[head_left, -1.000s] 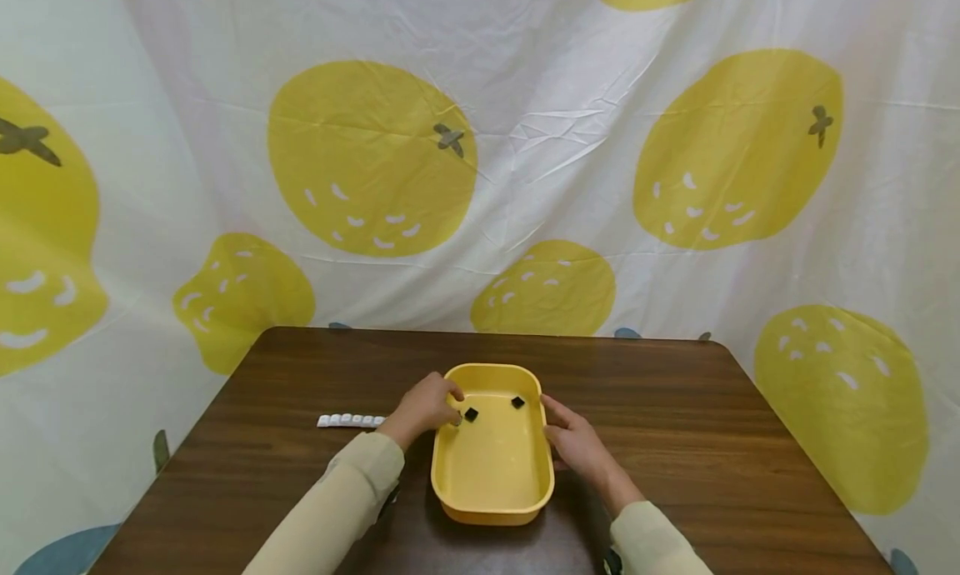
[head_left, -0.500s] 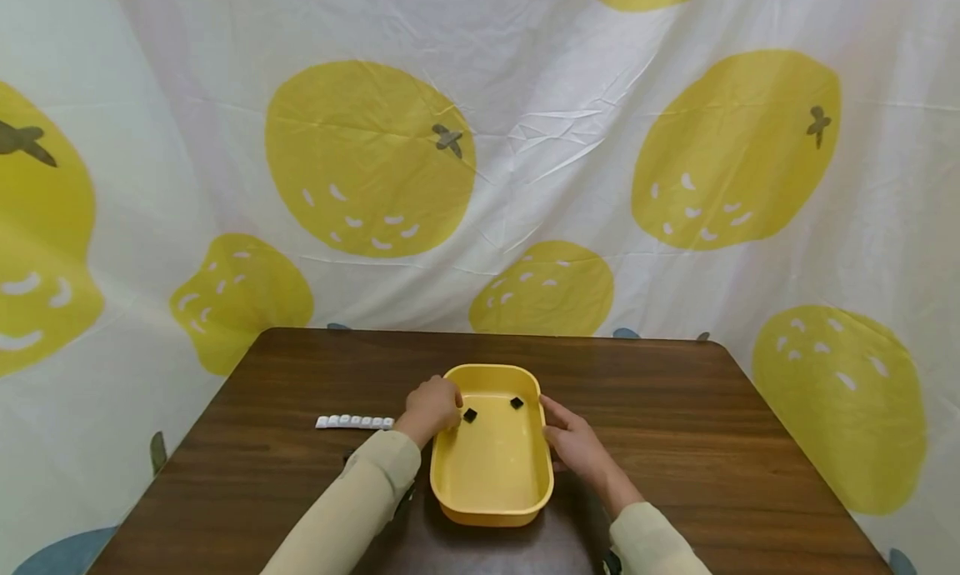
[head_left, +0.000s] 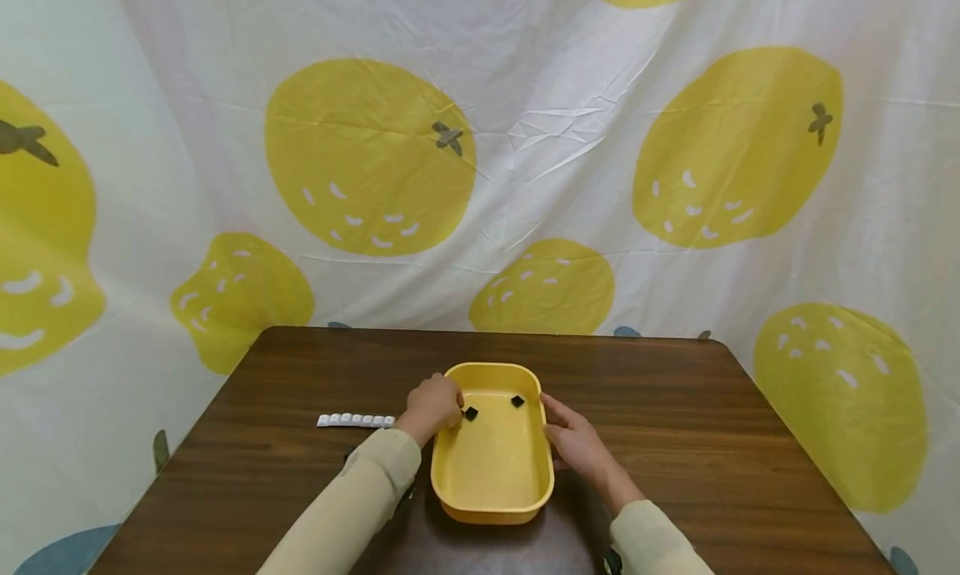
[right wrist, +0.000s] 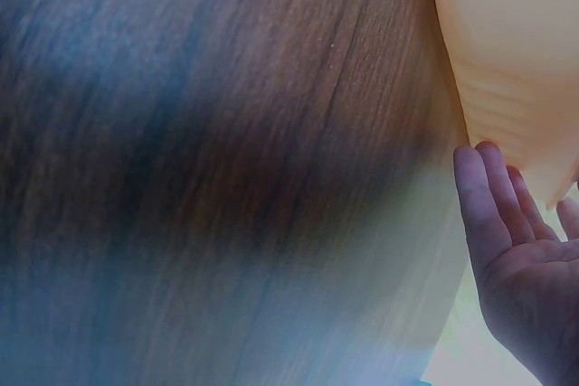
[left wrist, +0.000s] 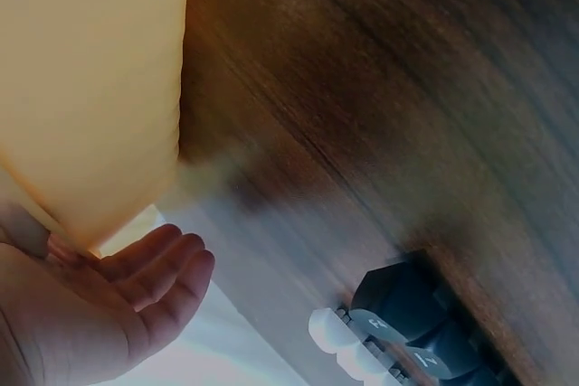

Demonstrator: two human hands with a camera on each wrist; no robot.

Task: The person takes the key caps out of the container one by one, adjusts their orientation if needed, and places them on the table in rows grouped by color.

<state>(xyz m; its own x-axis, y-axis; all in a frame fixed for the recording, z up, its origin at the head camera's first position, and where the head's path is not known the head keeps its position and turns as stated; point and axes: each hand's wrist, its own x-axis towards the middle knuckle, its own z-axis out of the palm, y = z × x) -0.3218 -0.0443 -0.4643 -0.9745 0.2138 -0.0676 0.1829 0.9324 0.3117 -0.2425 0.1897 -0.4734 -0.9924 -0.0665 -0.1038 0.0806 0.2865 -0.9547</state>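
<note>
A yellow tray (head_left: 495, 475) sits on the table with two small black keycaps inside: one (head_left: 517, 401) near the right wall, another (head_left: 471, 413) on the left. My left hand (head_left: 433, 407) reaches over the left rim, its fingertips right at the left keycap. In the left wrist view the left hand's (left wrist: 136, 305) other fingers curl loosely outside the wall; thumb and index tips are hidden, so I cannot tell whether they pinch anything. My right hand (head_left: 577, 442) touches the tray's right side; its fingers (right wrist: 493, 196) lie nearly straight against the wall in the right wrist view.
On the wooden table (head_left: 712, 458), a row of white keycaps (head_left: 356, 421) lies left of the tray. Lettered black keycaps (left wrist: 407, 314) show beside white ones in the left wrist view, mostly behind the left sleeve in the head view. A lemon-print curtain (head_left: 555, 167) hangs behind.
My left hand has turned slightly and shifted right, its fingers drawing together inside the left rim. More of the white row shows now. The right hand and tray stay in place.
</note>
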